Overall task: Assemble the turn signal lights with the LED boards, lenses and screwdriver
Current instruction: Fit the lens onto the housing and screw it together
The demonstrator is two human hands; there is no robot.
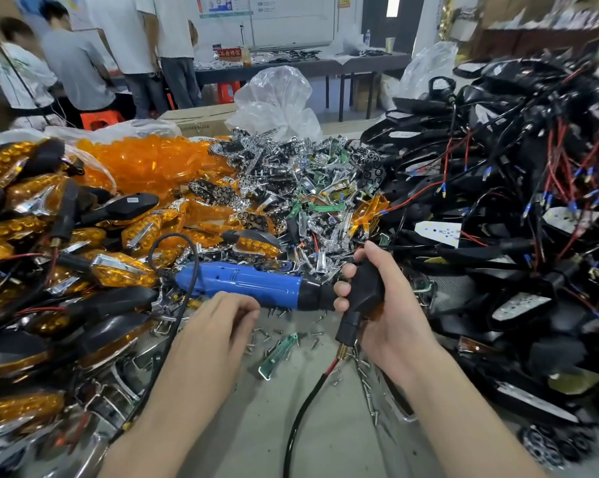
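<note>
Gripping a black turn signal housing (365, 291) in curled fingers, the right hand (391, 305) holds it above the grey table (274, 408). The blue screwdriver (246, 282) points its black nose at this housing. Just below the screwdriver, the left hand (215, 322) has curled fingers; whether they pinch anything, I cannot tell.

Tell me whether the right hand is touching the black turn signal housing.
Touching. The head view shows the right hand gripping the black turn signal housing, fingers curled round it, thumb on top.

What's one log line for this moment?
right hand: grips turn signal | left hand: curled beside screwdriver, hold unclear
</note>
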